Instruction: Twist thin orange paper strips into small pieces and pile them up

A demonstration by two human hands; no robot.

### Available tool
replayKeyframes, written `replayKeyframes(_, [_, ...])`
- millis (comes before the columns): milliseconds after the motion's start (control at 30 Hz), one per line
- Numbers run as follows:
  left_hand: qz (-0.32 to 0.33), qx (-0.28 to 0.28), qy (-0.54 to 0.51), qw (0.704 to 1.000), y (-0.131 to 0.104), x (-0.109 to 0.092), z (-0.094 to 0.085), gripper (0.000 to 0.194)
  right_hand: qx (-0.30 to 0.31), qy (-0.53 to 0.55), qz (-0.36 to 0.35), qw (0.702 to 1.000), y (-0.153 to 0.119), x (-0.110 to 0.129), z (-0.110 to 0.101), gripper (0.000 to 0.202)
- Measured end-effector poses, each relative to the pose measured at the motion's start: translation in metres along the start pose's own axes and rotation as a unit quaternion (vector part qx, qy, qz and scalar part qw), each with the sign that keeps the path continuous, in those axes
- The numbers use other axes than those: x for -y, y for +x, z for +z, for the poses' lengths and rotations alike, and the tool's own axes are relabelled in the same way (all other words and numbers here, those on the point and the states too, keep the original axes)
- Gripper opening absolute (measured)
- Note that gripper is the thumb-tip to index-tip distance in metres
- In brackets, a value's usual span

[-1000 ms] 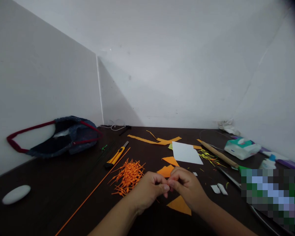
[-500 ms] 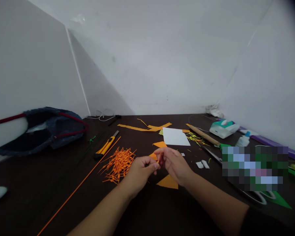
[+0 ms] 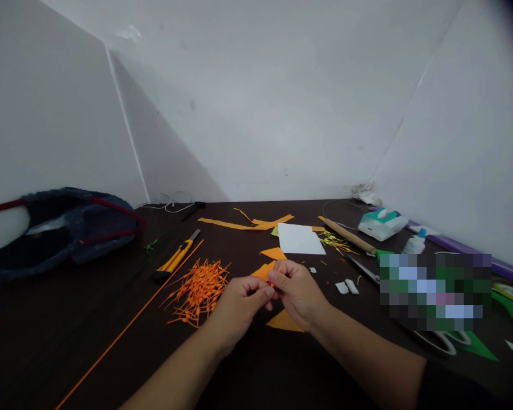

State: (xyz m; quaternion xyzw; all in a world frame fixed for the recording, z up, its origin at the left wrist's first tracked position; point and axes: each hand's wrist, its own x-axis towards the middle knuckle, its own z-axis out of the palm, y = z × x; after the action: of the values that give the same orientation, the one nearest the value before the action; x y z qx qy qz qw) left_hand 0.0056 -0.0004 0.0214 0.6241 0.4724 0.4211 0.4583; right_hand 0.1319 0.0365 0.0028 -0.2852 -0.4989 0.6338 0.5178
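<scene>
My left hand (image 3: pixel 242 300) and my right hand (image 3: pixel 297 289) meet over the middle of the dark table, fingertips pinched together on a small orange piece that is mostly hidden between them. Just left of my left hand lies a pile of thin orange twisted pieces (image 3: pixel 203 289). Orange paper scraps (image 3: pixel 273 253) show beyond my fingertips, and another orange paper piece (image 3: pixel 285 322) lies beneath my right hand. A white sheet (image 3: pixel 300 239) rests farther back.
A yellow cutter (image 3: pixel 176 257) and a long orange strip (image 3: pixel 123 331) lie left, near a dark blue bag (image 3: pixel 98 228). On the right are a wooden stick (image 3: pixel 350 236), scissors (image 3: pixel 438 341), a glue bottle (image 3: pixel 415 242), a tissue pack (image 3: pixel 381 225) and white scraps (image 3: pixel 347 287).
My right hand's fingers have closed in from a looser pose to a pinch at my left fingertips. The whole view has shifted slightly, with the table items appearing farther left.
</scene>
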Motion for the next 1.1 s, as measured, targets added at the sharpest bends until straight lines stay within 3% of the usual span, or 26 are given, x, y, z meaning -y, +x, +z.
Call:
replayKeyframes(133, [-0.001, -0.004, 0.005, 1.0, 0.001, 0.001, 0.002, 0.024, -0.001, -0.014, -0.017, 1.0, 0.0, -0.003, -0.004, 0.022])
replayKeyframes(300, [-0.003, -0.017, 0.011, 1.0, 0.002, 0.001, 0.003, 0.026, 0.054, -0.048, -0.018, 0.997, 0.002, 0.004, -0.014, 0.018])
replayKeyframes(400, [-0.003, -0.014, 0.007, 1.0, 0.002, 0.001, 0.004, 0.026, 0.031, -0.085, -0.05, 0.995, 0.002, 0.005, -0.016, 0.011])
replayKeyframes(667, [0.016, 0.009, 0.029, 0.999, 0.003, 0.002, 0.008, 0.021, -0.053, -0.061, -0.059, 0.995, 0.002, -0.002, -0.013, 0.034])
replayKeyframes(900, [0.0, 0.004, 0.018, 1.0, 0.003, 0.001, 0.009, 0.02, 0.025, -0.017, -0.01, 0.999, 0.004, 0.01, -0.026, 0.015])
replayKeyframes(1000, [-0.01, 0.011, 0.008, 1.0, 0.003, 0.001, 0.01, 0.019, 0.006, -0.045, -0.033, 0.998, 0.007, 0.01, -0.031, 0.008])
replayKeyframes(1100, [-0.009, 0.014, 0.004, 1.0, 0.003, 0.001, 0.011, 0.019, -0.013, -0.052, -0.053, 0.997, 0.008, 0.008, -0.033, 0.015])
